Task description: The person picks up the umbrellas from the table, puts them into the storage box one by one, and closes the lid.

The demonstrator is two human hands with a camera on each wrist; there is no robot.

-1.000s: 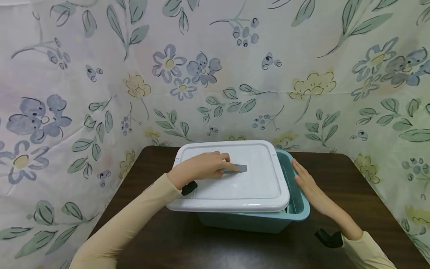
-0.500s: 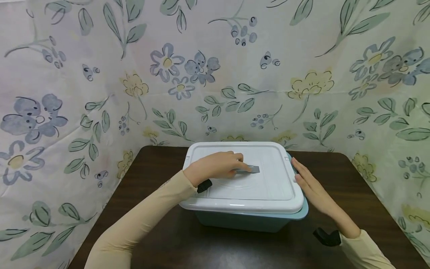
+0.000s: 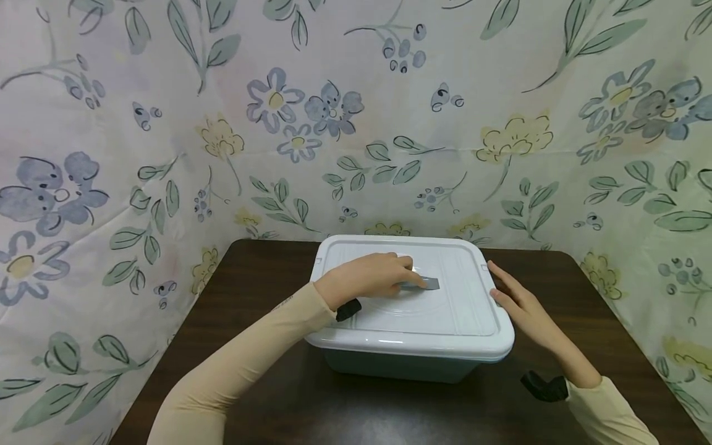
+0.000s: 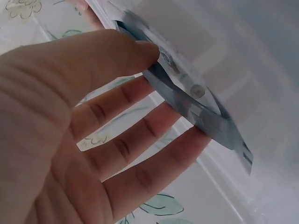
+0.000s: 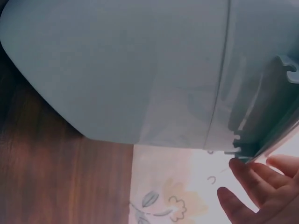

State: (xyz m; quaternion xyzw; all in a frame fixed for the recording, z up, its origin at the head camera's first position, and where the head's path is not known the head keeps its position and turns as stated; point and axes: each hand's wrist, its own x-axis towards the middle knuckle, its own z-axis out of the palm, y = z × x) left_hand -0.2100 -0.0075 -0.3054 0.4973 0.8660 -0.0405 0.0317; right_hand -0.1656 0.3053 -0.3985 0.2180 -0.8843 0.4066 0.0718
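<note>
A white lid [image 3: 450, 318] covers the top of a blue-green plastic storage bin [image 3: 395, 366] in the head view. My left hand [image 3: 369, 275] reaches across the lid and holds the grey handle [image 3: 430, 283] at its middle. Up close in the left wrist view, thumb and fingers pinch that handle [image 4: 191, 108]. At the lid's right edge lies my right hand [image 3: 525, 312], its fingers extended along the side. The right wrist view shows these fingers [image 5: 250, 179] by the rim, below the bin's smooth side wall [image 5: 117, 70]. What the bin contains is hidden.
The bin stands on a dark brown wooden table [image 3: 267, 272]. Floral cloth [image 3: 356, 185] hangs behind it and along both sides. A black strap piece [image 3: 544, 387] shows at the right wrist.
My left hand has slid the lid to the right, so it now covers the bin's right part, which was open before. My right hand has stayed beside that edge.
</note>
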